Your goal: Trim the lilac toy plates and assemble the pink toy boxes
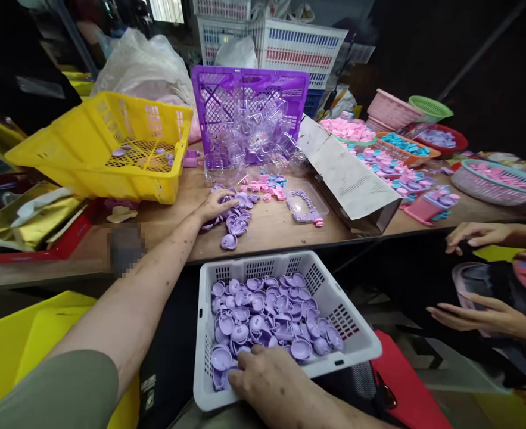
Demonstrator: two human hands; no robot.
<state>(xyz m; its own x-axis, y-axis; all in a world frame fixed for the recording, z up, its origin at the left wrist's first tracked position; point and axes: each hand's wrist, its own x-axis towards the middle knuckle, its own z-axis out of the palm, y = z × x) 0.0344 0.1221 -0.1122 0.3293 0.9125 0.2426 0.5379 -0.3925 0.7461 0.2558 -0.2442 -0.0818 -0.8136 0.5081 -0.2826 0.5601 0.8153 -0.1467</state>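
Note:
My left hand point(217, 205) lies over a pile of purple cup-shaped plastic pieces point(237, 224) near the table's front edge. Its fingers are stretched out across them. Below the table edge, a white plastic basket point(364, 345) in front of my body holds many similar purple pieces point(258, 304). My right hand point(274, 378) reaches over the basket's near rim, fingers curled down among the pieces at the near left. The fingertips are partly hidden, so what they grip cannot be made out.
A yellow crate point(155, 185) stands left on the wooden table point(271, 232). Behind are a purple crate point(207, 113) and clear plastic cases point(254, 131). A cardboard box point(347, 173) lies to the right, near pink and blue parts point(392, 167). Another person's hands point(490, 310) are at right.

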